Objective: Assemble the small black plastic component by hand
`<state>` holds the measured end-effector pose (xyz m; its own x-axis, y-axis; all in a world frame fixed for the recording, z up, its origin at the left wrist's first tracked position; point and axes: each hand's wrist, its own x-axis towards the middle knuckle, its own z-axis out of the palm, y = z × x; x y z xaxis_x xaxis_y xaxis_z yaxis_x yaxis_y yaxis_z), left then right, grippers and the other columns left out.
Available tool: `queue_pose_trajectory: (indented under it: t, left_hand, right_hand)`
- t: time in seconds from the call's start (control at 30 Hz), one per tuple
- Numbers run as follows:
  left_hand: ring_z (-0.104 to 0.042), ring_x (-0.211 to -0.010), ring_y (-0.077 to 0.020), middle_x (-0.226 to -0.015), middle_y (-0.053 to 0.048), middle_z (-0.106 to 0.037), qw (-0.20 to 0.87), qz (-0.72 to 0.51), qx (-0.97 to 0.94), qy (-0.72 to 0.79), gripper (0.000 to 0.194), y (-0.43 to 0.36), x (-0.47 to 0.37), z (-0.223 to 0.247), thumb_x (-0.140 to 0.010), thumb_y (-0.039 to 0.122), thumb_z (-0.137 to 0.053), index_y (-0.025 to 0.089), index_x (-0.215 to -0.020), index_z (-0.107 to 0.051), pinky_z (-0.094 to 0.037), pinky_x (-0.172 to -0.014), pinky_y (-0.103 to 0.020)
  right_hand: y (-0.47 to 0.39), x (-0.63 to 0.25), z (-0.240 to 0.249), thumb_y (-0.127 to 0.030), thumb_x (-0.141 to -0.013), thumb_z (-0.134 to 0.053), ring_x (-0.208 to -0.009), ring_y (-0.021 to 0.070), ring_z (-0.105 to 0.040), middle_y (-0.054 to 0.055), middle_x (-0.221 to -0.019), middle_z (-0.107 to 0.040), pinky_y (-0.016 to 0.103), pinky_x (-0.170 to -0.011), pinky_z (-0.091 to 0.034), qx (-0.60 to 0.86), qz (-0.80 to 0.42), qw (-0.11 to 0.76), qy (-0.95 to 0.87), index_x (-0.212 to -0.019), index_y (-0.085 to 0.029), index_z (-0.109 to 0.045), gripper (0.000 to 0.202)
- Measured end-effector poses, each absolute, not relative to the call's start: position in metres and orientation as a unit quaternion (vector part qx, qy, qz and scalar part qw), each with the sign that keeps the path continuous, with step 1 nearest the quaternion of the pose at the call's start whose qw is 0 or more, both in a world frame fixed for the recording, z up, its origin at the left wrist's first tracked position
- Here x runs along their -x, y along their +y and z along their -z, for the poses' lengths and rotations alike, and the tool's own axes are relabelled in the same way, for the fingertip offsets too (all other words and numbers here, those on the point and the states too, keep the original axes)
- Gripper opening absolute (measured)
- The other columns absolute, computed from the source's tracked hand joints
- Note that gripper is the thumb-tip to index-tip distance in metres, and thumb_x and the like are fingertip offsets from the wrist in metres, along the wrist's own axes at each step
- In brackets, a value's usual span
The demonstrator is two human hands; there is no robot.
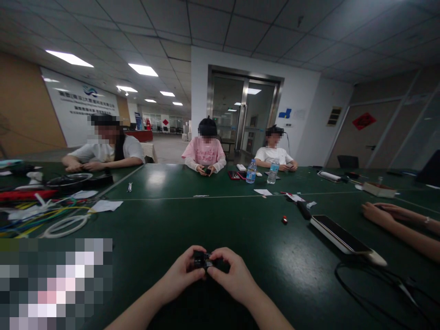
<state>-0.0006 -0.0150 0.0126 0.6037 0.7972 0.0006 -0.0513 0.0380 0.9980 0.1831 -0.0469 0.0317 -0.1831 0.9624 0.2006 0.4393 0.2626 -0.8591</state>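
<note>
Green table [154, 220], big dim office, and a small black object [203, 260] held in two hands

Office with a tiled ceiling [206, 23], lit panels [142, 69] on over to the left, and glass doors [244, 114] straight across. Three people sit along the far side: a person in pink [206, 153] in the middle and two in white tops, one on each side.

So the small black object is up near the close edge of the table, right between the left hand [178, 277] and the right hand [235, 277]. Both hands have it, one at each end. Left thumb and index are pinching its left end, right thumb and index are on the right end, and the thumbs nearly meet at the front. The other fingers look curled in behind, but they're partly hidden, so I can't tell exactly how they sit. Too small and dark to say what the thing is, honestly.

Beyond the hands, a bit to the right, there's a little red item [284, 220] on the table. Past that, a white device with a dark top [340, 233] lies at an angle, with black cables [357, 298] on its near side. Another person's hands [381, 215] rest at the right. Two water bottles [250, 172] stand further back, and a tangle of colored cables [44, 217] sprawls on the left. Pixelated block covers the bottom left corner.
</note>
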Motion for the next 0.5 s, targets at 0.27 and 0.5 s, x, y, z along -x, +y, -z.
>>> queue_pose_trajectory:
  t: [0.27,0.5]
  left_hand:
    - [-0.058,-0.079,-0.0174,-0.09,-0.002,-0.059,0.647,-0.326,-0.616,0.31,0.034,-0.0162,0.0,-0.0134,-0.075,0.025,-0.062,0.022,-0.105,-0.046,-0.044,-0.076,-0.038]
    - [-0.058,-0.079,-0.0172,-0.091,-0.002,-0.059,0.656,-0.327,-0.61,0.299,0.034,-0.0163,-0.002,-0.0148,-0.074,0.027,-0.063,0.021,-0.103,-0.046,-0.043,-0.075,-0.037]
  right_hand:
    - [-0.0454,-0.1832,-0.0292,-0.022,-0.07,-0.065,-0.089,0.017,-0.057,0.0,-0.093,-0.062,0.031,-0.082,-0.043,0.509,-0.348,0.389,-0.685,-0.084,-0.023,-0.063,0.015]
    - [-0.0477,-0.181,-0.0301,-0.022,-0.07,-0.062,-0.084,0.0158,-0.057,0.0,-0.088,-0.061,0.028,-0.076,-0.043,0.514,-0.312,0.392,-0.696,-0.084,-0.022,-0.062,0.014]
